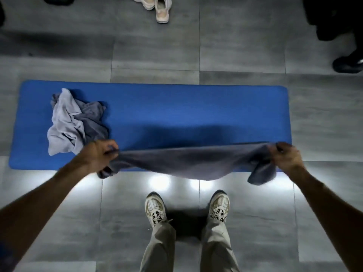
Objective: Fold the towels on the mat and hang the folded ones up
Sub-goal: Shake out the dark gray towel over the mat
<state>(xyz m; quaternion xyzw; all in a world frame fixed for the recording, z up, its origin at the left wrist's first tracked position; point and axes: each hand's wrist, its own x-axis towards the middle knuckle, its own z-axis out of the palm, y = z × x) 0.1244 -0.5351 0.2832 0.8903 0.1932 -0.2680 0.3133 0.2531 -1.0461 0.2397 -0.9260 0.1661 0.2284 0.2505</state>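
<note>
A dark grey towel (188, 163) hangs stretched wide between my two hands, above the near edge of the blue mat (176, 110). My left hand (98, 156) grips its left end and my right hand (284, 156) pinches its right end. The middle of the towel sags slightly, and loose corners droop below each hand. A crumpled pile of towels (72, 122), light grey over dark grey, lies on the left part of the mat, just beyond my left hand.
The mat lies on a grey tiled floor (245, 59). My own feet in pale sneakers (155, 209) stand just in front of it. A pair of light shoes (157, 6) lies at the far side, and a person's black shoe (347, 63) at the far right.
</note>
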